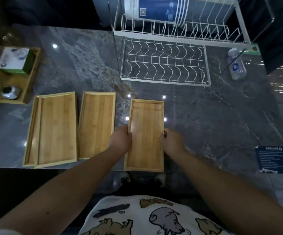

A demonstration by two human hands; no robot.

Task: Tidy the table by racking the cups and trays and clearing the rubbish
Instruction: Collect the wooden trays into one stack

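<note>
I hold a narrow bamboo tray [145, 126] by its long sides near the table's front edge. My left hand [121, 140] grips its left rim and my right hand [170, 141] grips its right rim. Two more bamboo trays lie flat to the left: a middle tray [96, 124] and a wider tray [52, 129] that seems to sit on another. A white wire dish rack [164, 63] stands at the back, with a stack of blue and white paper cups [156, 9] lying on its upper tier.
A clear plastic water bottle [237, 65] lies right of the rack. A wooden box [13, 75] at the left holds a tissue pack and a small metal pot. A dark blue card [276, 159] lies at the front right. The marble table [213, 119] ends just below the trays.
</note>
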